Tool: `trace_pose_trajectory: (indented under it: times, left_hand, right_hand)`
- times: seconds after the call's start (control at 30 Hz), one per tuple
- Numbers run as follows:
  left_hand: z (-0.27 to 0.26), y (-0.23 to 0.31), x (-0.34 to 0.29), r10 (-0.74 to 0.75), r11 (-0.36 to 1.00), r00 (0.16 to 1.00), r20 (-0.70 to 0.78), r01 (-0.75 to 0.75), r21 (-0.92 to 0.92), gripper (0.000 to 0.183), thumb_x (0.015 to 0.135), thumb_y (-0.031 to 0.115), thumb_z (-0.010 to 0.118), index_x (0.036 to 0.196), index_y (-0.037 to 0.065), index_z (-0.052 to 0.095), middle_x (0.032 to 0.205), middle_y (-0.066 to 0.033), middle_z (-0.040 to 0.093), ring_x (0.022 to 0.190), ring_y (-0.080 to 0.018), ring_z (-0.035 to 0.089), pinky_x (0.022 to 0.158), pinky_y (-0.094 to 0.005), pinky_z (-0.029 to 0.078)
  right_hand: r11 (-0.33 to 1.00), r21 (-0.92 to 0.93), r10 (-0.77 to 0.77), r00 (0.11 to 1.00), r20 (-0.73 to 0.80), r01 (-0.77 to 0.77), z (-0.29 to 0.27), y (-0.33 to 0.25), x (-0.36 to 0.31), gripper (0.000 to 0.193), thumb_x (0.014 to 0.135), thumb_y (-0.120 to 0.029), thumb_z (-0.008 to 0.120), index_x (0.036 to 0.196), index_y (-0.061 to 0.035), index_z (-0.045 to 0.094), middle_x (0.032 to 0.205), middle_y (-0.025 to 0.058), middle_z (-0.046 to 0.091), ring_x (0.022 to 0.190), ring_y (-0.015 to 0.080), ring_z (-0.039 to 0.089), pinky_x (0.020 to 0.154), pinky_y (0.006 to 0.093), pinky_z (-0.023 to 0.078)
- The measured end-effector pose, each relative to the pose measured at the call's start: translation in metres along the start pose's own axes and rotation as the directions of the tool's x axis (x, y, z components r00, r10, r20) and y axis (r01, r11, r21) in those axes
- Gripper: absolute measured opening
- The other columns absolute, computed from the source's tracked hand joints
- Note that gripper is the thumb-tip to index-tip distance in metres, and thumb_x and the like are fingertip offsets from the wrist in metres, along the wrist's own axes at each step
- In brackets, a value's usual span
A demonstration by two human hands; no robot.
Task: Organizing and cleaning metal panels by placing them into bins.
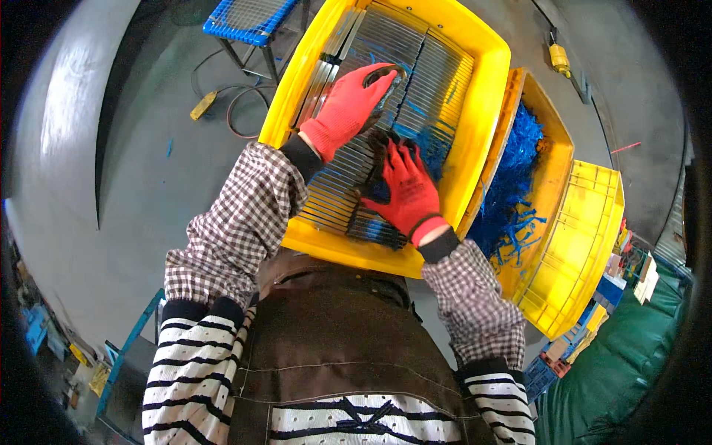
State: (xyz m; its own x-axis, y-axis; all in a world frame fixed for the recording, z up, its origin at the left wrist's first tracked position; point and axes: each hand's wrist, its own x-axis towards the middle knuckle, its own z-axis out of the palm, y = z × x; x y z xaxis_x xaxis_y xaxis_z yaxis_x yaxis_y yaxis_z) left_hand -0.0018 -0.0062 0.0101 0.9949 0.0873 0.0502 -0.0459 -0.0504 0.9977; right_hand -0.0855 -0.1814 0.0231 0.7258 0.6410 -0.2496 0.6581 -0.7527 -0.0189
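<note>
Head view: yellow crate (472, 148), grey floor (163, 196).

A blue-topped stool (248, 22) stands upper left; green sheeting (623, 363) bulges lower right.

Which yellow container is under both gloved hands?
The leftmost bin, with parallel bars inside: the left hand and the right hand are over it; the other yellow containers stand farther right.

Thin grey strips (334, 196) under my fingers (404, 159): parallel, packed in side-by-side rows, running out past my fingertips. Blue shreds (435, 150) on top, just right of my right hand (408, 189).
</note>
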Motion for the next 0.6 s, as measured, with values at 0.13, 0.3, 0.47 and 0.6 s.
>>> trace_pose_trajectory:
  times: [0.13,0.3,0.47,0.6]
  left_hand:
    - [-0.007,0.004,0.001,-0.01,0.999,1.0,-0.001,0.01,-0.042,0.03,0.088,0.023,0.058,0.107,0.001,0.062,0.101,-0.017,0.065,0.096,-0.0271,0.062,0.082,-0.0325,0.047]
    - [0.001,0.003,0.0,-0.016,1.0,1.0,0.0,0.016,0.01,0.031,0.088,0.024,0.058,0.108,0.001,0.061,0.1,-0.0163,0.065,0.094,-0.0259,0.062,0.083,-0.0317,0.047]
    - [-0.01,0.006,-0.002,0.005,1.0,1.0,0.017,-0.006,0.017,0.031,0.09,0.023,0.055,0.112,0.001,0.06,0.105,-0.0143,0.065,0.099,-0.0215,0.06,0.087,-0.0302,0.044]
    - [-0.012,0.007,-0.001,-0.05,0.998,0.997,0.057,0.048,0.032,0.032,0.093,0.021,0.053,0.116,0.001,0.058,0.109,-0.0122,0.064,0.104,-0.0169,0.057,0.091,-0.0284,0.042]
  right_hand:
    - [0.966,-0.108,0.254,0.931,0.263,-0.233,-0.012,0.01,-0.035,0.085,0.074,-0.06,0.056,0.131,0.002,0.042,0.141,0.0186,0.033,0.131,0.0348,0.028,0.111,0.0428,0.019]
    - [0.99,0.13,0.056,0.996,-0.072,-0.046,-0.028,0.003,0.005,0.08,0.074,-0.055,0.06,0.128,0.0011,0.044,0.139,0.0182,0.035,0.129,0.0363,0.03,0.111,0.0436,0.019]
    - [0.991,-0.085,0.114,0.977,0.177,-0.101,-0.015,0.012,-0.022,0.082,0.077,-0.059,0.054,0.131,0.0025,0.042,0.139,0.0188,0.036,0.131,0.0363,0.028,0.112,0.0433,0.016]
    - [0.983,-0.005,0.183,0.963,0.196,-0.186,-0.028,0.012,-0.017,0.081,0.079,-0.059,0.053,0.133,0.0003,0.041,0.14,0.019,0.035,0.131,0.0336,0.03,0.112,0.0426,0.016]
